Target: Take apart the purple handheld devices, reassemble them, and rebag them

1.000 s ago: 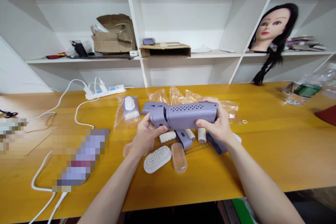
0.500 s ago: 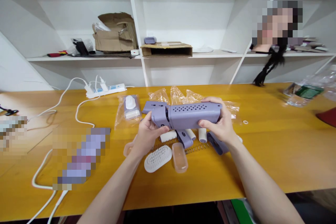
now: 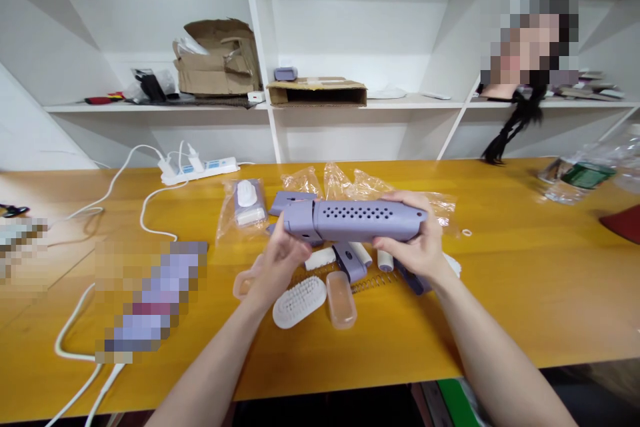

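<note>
Between my hands, above the table, lies a long purple plastic housing [image 3: 360, 221] with rows of small holes along its top. My left hand [image 3: 283, 250] grips its shorter left section, where a dark seam runs across. The right end is in the grasp of my right hand [image 3: 415, 230], thumb on the near side. Below it on the table are a white oval bristle pad [image 3: 300, 302], a clear plastic cover [image 3: 342, 300], a purple part with a dark button [image 3: 349, 262], white cylinders [image 3: 385, 260] and a metal spring [image 3: 373, 282]. My hands partly hide other purple pieces.
Clear plastic bags [image 3: 357, 183] lie behind the housing, with a bagged purple part [image 3: 249, 202] to their left. A white power strip [image 3: 200, 171] and cables occupy the back left. Plastic bottles [image 3: 575, 177] stand at right. Shelves hold cardboard boxes [image 3: 317, 93].
The housing has rolled so that its perforated face points more upward, and its left end has shifted slightly left. Both hands keep their hold. The loose parts stay in place.
</note>
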Tool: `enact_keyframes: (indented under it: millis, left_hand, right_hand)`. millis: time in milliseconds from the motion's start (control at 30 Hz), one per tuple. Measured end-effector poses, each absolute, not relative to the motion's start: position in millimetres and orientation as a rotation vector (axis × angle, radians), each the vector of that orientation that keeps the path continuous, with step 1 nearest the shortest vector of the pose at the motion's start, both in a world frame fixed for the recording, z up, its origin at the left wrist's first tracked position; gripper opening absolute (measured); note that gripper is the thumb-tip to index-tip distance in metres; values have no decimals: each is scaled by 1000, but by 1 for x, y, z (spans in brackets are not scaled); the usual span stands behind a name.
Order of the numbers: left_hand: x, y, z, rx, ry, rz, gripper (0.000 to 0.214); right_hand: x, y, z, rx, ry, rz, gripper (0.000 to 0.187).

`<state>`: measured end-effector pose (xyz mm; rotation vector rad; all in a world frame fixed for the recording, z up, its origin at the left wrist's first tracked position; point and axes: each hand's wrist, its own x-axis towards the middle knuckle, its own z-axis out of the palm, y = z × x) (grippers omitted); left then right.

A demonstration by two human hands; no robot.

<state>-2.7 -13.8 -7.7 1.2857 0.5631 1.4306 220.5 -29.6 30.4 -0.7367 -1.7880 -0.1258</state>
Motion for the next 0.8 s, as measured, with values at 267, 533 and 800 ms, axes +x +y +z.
enact_keyframes:
  millis: [267, 533, 800]
  left_hand:
    - [-10, -7, 9, 834, 599, 1296, 41]
    - [-8, -8, -1, 981, 395, 1568, 50]
    - [-8, -4, -4, 1246, 369, 1677, 59]
  right_hand:
    - [206, -23, 8, -429, -2182, -533, 44]
    - [201, -21, 13, -541, -2129, -351, 87]
    - [209, -15, 12, -865, -2164, -12, 92]
